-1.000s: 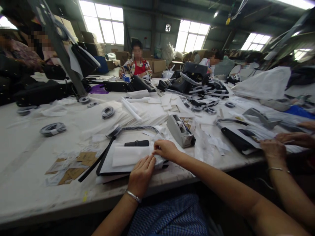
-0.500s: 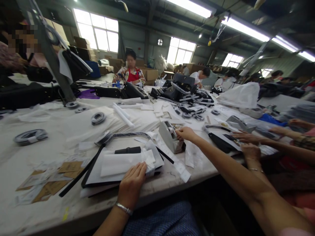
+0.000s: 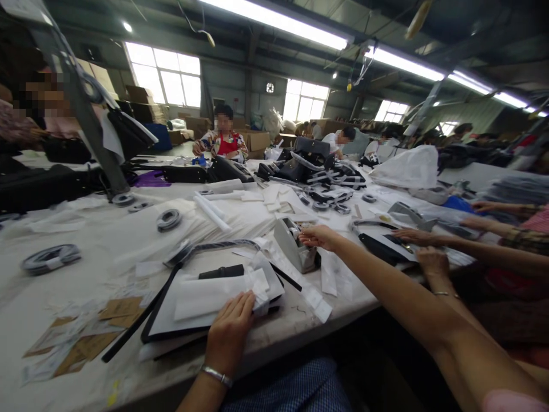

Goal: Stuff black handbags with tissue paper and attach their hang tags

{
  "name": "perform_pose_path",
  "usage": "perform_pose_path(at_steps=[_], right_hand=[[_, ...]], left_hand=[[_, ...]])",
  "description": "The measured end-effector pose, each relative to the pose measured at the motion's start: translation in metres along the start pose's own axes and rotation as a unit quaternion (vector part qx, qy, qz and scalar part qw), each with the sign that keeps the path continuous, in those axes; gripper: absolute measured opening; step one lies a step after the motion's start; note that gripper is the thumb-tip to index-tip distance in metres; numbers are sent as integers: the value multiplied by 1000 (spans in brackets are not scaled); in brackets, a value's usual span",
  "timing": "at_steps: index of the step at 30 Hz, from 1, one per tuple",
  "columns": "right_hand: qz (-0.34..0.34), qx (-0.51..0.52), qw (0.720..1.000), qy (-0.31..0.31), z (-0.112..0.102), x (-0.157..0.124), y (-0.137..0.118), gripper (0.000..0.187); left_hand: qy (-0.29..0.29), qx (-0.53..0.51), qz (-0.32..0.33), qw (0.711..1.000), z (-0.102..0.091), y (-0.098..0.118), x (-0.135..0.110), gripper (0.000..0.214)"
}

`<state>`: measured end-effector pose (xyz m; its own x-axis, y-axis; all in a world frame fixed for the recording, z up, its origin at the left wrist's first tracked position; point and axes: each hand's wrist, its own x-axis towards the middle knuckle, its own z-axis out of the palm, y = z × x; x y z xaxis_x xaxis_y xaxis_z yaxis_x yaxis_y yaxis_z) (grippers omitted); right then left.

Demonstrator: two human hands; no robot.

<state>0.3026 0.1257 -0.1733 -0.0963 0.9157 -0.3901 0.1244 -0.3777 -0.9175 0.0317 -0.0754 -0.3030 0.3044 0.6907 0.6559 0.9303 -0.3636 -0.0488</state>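
Note:
A black handbag (image 3: 151, 327) lies flat in front of me, covered by white paper sheets (image 3: 206, 298), with its wrapped handle (image 3: 227, 245) stretched behind it. My left hand (image 3: 231, 326) rests flat on the bag's right part, fingers stretched out over the paper and a clear wrapping. To the right of the bag stands a grey tape dispenser (image 3: 305, 262). My right hand (image 3: 319, 236) reaches to its top, thumb and fingers drawn together beside the roll. Whatever is between those fingertips is too small to make out.
Brown and clear packets (image 3: 81, 337) lie at the left, near coiled wrapped straps (image 3: 50, 258). A metal post (image 3: 92, 114) rises at the left. Black bags (image 3: 300, 163) are heaped farther back. At right, a co-worker's hands (image 3: 433, 260) touch another black bag (image 3: 381, 250).
The view has shifted slightly, so the table sits a little lower in it. My left hand stays on the bag; my right hand stays at the dispenser, its fingers slightly changed in pose.

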Motion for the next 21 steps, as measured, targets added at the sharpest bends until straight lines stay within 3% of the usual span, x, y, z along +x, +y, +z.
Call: perform_pose_path(at_steps=[4,9,15,18,21], right_hand=[[-19,-10,998,52,-16,-49,9,19],[-52,-51,991,113,-24,-89,63,29],[-121,-134,969,171,-17,-69,128,47],[-152,-208,947,192,-21,-56,135,49],[-182,-320,907,206,-31,-50,127,41]], left_hand=[[-3,-4,1,1000,2,0,-2,35],[-10,-16,-2,1000,6,-2,-6,35],[-8,-18,5,1000,6,-3,-7,35],[-10,-17,0,1000,6,-3,-7,34],[-18,-22,-4,1000,7,-3,-8,35]])
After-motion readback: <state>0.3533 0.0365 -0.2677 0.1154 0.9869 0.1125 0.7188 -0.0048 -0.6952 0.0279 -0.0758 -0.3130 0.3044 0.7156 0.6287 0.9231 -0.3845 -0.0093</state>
